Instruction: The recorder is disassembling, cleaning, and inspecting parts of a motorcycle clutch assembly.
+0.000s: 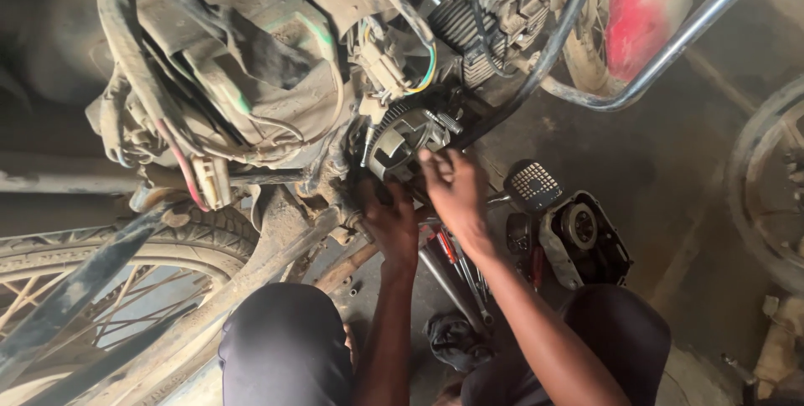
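I look down at a motorcycle's open engine side. A round metal clutch drum with a toothed ring shows in the crankcase. My right hand rests its fingertips on the drum's lower right edge. My left hand reaches in just below the drum, fingers curled against the engine case; whether it holds a small part is hidden. The finned cylinder sits above right of the drum.
A removed engine cover and a footrest pad lie on the floor at right. Several hand tools lie between my knees. The rear wheel is at lower left, a chrome tube upper right, another wheel at far right.
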